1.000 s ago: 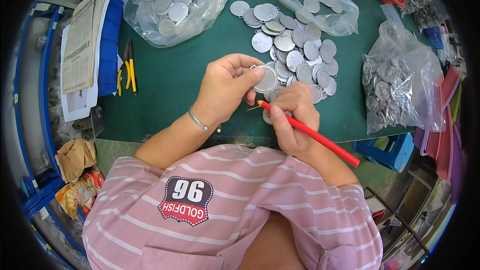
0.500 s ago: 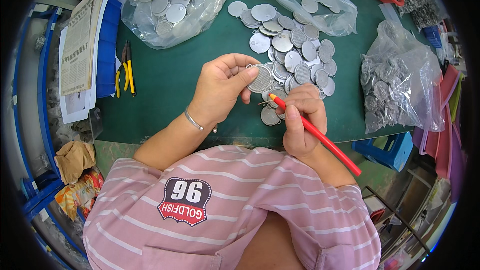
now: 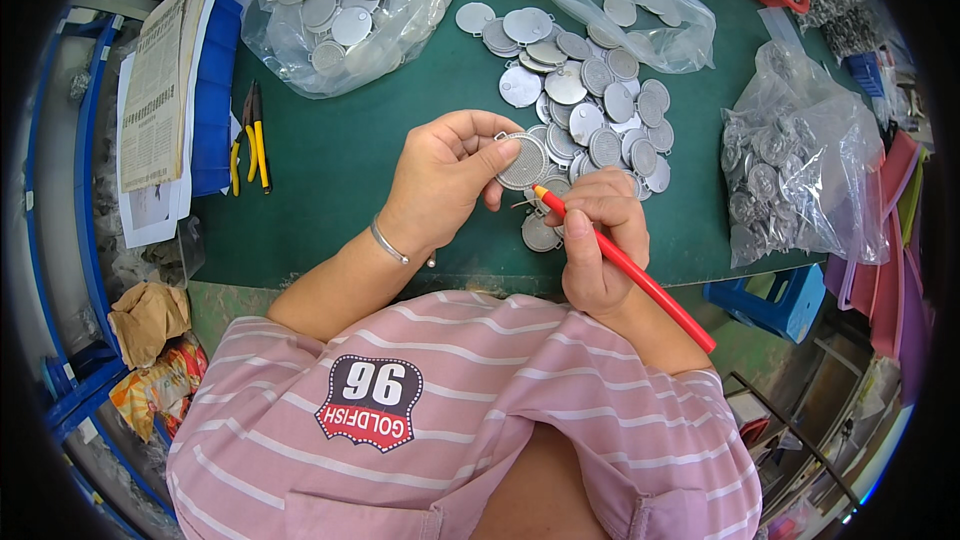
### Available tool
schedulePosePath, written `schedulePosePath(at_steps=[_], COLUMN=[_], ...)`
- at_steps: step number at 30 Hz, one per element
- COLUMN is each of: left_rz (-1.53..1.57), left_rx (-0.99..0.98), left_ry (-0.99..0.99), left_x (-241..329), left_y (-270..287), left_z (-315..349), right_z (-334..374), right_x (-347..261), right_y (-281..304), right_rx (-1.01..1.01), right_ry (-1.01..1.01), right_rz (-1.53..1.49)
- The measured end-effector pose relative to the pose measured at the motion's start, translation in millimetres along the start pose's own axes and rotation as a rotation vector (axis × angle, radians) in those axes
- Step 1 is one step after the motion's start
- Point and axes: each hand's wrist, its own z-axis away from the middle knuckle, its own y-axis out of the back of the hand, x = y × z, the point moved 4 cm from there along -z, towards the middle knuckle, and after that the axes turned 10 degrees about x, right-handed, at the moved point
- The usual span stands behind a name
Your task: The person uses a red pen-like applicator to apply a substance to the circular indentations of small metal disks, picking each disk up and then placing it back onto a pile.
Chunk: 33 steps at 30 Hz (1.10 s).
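Note:
Pinched between the thumb and fingers of my left hand [image 3: 455, 170] is a round grey metal disc [image 3: 523, 162] with a textured face and a raised rim. My right hand [image 3: 605, 235] grips a red pencil [image 3: 650, 290] with its tip at the disc's lower edge. A thin, wire-like bit shows beside the pencil tip; what it is I cannot make out. Just beyond both hands lies a loose pile of similar discs [image 3: 585, 122], some plain side up. One more disc [image 3: 540, 232] rests near the table edge, partly covered by my right fingers.
Clear plastic bags of discs [image 3: 350, 25] stand at the far left and, mostly flattened, at the far middle [image 3: 690, 35]. Another bag of metal pieces [image 3: 770, 175] is at right. Yellow-handled pliers [image 3: 257, 145] lie beside a blue tray [image 3: 215, 90]. A blue stool [image 3: 775, 302] stands below the table.
My right hand and the red pencil have shifted slightly to the left, bringing the tip closer to the disc's edge. My left hand and the disc stay nearly in place.

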Motion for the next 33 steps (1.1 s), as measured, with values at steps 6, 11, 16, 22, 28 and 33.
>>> schedulePosePath(at_steps=[6,11,16,22,28,33], left_rz=[-0.010,-0.020,-0.027,0.015,-0.038,-0.021], left_rx=[0.005,0.002,-0.005,0.007,0.004,-0.024], left_ry=[-0.005,-0.004,-0.011,-0.021,-0.047,-0.057], left_x=[-1.3,-0.2,0.2,6.3,5.4,3.7], left_y=[0.9,0.2,0.1,2.8,4.0,1.8], left_z=[-0.4,0.4,1.4,0.6,0.7,1.9], right_z=[1.0,0.8,0.3,5.1,2.1,0.7], right_x=[0.7,1.0,1.4,5.1,2.8,2.0], right_y=[-0.1,-0.2,-1.2,4.4,3.4,1.5], right_rx=[0.023,0.022,0.008,0.031,0.092,0.066], right_ry=[0.006,0.006,0.007,-0.006,-0.007,0.003], right_rz=[-0.026,0.008,0.030,0.043,-0.016,0.003])
